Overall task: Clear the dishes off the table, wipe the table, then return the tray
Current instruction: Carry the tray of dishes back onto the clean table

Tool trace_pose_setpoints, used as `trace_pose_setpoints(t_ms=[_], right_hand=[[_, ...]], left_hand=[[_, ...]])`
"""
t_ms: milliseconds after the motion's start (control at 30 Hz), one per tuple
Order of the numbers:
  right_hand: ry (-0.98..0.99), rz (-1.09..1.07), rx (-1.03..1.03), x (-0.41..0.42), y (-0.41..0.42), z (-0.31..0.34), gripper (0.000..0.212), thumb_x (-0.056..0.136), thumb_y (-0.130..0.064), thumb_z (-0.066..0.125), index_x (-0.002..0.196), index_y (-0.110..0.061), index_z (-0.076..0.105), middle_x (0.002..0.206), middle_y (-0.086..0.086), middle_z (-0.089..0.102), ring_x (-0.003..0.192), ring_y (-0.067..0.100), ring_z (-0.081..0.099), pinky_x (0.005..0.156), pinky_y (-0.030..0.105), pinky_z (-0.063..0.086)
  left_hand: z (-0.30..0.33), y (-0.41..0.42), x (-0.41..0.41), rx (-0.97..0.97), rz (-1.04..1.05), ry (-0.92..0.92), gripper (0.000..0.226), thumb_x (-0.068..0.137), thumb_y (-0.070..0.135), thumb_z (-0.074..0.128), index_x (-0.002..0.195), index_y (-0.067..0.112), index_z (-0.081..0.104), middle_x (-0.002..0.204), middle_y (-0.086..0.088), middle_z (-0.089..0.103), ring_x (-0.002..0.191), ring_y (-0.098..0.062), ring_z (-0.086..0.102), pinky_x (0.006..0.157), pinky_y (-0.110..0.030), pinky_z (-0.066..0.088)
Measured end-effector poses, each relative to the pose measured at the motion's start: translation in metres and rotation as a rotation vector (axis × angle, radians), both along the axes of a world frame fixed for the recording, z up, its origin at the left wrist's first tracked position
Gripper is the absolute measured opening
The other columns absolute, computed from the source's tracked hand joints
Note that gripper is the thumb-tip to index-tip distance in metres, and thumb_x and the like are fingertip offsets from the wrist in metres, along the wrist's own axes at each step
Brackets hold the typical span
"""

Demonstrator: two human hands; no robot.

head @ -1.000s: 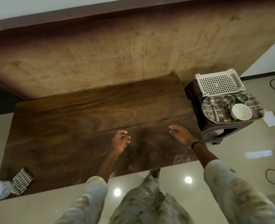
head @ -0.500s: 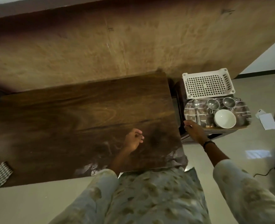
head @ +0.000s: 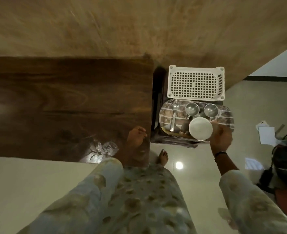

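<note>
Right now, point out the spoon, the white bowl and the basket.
spoon [head: 175, 107], head view, on its bowl end.
white bowl [head: 200, 128], head view, centre.
basket [head: 194, 84], head view, grid middle.

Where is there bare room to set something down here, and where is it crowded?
Free: the wooden table, bare left of the left hand, and the white basket. Crowded: the tray, with spoon, two cups and bowl.

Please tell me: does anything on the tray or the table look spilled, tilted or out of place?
Mostly tidy. The tray lies flat on the stool, but its right end sticks out past it. The white bowl, two steel cups and spoon look settled. Only a wet shine on the table stands out.
</note>
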State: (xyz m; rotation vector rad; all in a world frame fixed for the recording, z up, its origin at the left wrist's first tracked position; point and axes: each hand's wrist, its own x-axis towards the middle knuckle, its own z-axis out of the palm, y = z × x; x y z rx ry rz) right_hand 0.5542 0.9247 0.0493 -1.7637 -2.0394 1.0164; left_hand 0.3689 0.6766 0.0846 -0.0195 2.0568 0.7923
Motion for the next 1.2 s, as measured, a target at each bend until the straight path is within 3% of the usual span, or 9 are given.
trace_pose_setpoints(t_ms=[133, 300, 433, 567, 667, 800, 967, 1100, 1200], right_hand=[[0.017, -0.139, 0.038, 0.016, 0.046, -0.023, 0.043, 0.082, -0.024, 0.042, 0.100, 0.006, 0.066, 0.101, 0.029, 0.065, 0.091, 0.038, 0.059, 0.075, 0.034, 0.041], [-0.087, -0.220, -0.104, 0.025, 0.082, -0.062, 0.040, 0.098, -0.013, 0.048, 0.133, 0.007, 0.049, 0.138, 0.025, 0.050, 0.130, 0.037, 0.045, 0.111, 0.037, 0.032], [-0.040, -0.219, -0.130, 0.026, 0.097, -0.081, 0.027, 0.096, -0.010, 0.046, 0.112, 0.001, 0.065, 0.113, 0.023, 0.065, 0.107, 0.038, 0.059, 0.092, 0.036, 0.046], [0.055, -0.283, -0.174, 0.030, 0.104, -0.090, 0.029, 0.095, -0.014, 0.053, 0.119, -0.003, 0.065, 0.116, 0.019, 0.066, 0.102, 0.029, 0.060, 0.096, 0.041, 0.051], [0.127, -0.300, -0.208, 0.035, 0.107, -0.097, 0.027, 0.092, -0.016, 0.058, 0.112, -0.001, 0.068, 0.101, 0.015, 0.067, 0.089, 0.021, 0.057, 0.093, 0.049, 0.053], [0.171, -0.287, -0.246, 0.040, 0.106, -0.101, 0.027, 0.088, -0.023, 0.063, 0.108, -0.006, 0.071, 0.098, 0.012, 0.069, 0.087, 0.020, 0.060, 0.089, 0.051, 0.055], [0.259, -0.213, -0.247, 0.027, 0.085, -0.076, 0.024, 0.090, -0.019, 0.063, 0.108, -0.005, 0.070, 0.098, 0.013, 0.069, 0.087, 0.019, 0.060, 0.083, 0.041, 0.054], [0.280, -0.152, -0.251, 0.010, 0.054, -0.050, 0.023, 0.093, -0.016, 0.061, 0.110, -0.003, 0.069, 0.100, 0.016, 0.069, 0.087, 0.020, 0.060, 0.081, 0.037, 0.054], [0.318, -0.151, -0.278, -0.008, 0.026, -0.033, 0.025, 0.092, -0.016, 0.063, 0.114, -0.006, 0.068, 0.099, 0.013, 0.069, 0.089, 0.021, 0.060, 0.081, 0.037, 0.052]], left_hand=[[-0.021, 0.043, 0.003, -0.018, 0.001, 0.090, 0.021, 0.092, 0.014, 0.051, 0.109, 0.006, 0.061, 0.114, -0.017, 0.064, 0.107, -0.033, 0.060, 0.094, -0.037, 0.047], [-0.045, 0.085, -0.003, -0.077, 0.017, 0.097, 0.031, 0.097, 0.017, 0.038, 0.122, 0.004, 0.053, 0.122, -0.018, 0.059, 0.113, -0.032, 0.054, 0.094, -0.035, 0.041], [-0.067, 0.104, -0.005, -0.087, 0.002, 0.067, 0.030, 0.096, 0.015, 0.042, 0.121, 0.005, 0.054, 0.121, -0.016, 0.060, 0.114, -0.031, 0.056, 0.090, -0.033, 0.042], [-0.080, 0.118, -0.006, -0.102, 0.048, 0.091, 0.029, 0.092, 0.011, 0.051, 0.119, 0.005, 0.059, 0.119, -0.018, 0.063, 0.110, -0.032, 0.059, 0.096, -0.040, 0.048], [-0.086, 0.120, -0.007, -0.119, 0.124, 0.111, 0.027, 0.088, 0.006, 0.057, 0.114, 0.004, 0.062, 0.113, -0.018, 0.066, 0.106, -0.031, 0.063, 0.093, -0.043, 0.051], [-0.088, 0.113, -0.007, -0.133, 0.141, 0.147, 0.027, 0.084, 0.004, 0.060, 0.110, 0.005, 0.066, 0.108, -0.017, 0.069, 0.101, -0.030, 0.065, 0.090, -0.041, 0.053], [-0.074, 0.083, -0.010, -0.091, 0.242, 0.160, 0.027, 0.083, 0.001, 0.060, 0.109, 0.006, 0.066, 0.105, -0.018, 0.070, 0.093, -0.030, 0.067, 0.085, -0.042, 0.055], [-0.052, 0.043, -0.017, -0.047, 0.300, 0.201, 0.031, 0.085, 0.000, 0.059, 0.115, 0.005, 0.063, 0.100, -0.005, 0.066, 0.086, -0.019, 0.061, 0.071, -0.022, 0.048], [-0.044, 0.003, -0.026, 0.050, 0.443, 0.195, 0.032, 0.082, -0.003, 0.063, 0.114, -0.001, 0.063, 0.106, -0.019, 0.068, 0.087, -0.022, 0.062, 0.076, -0.031, 0.052]])
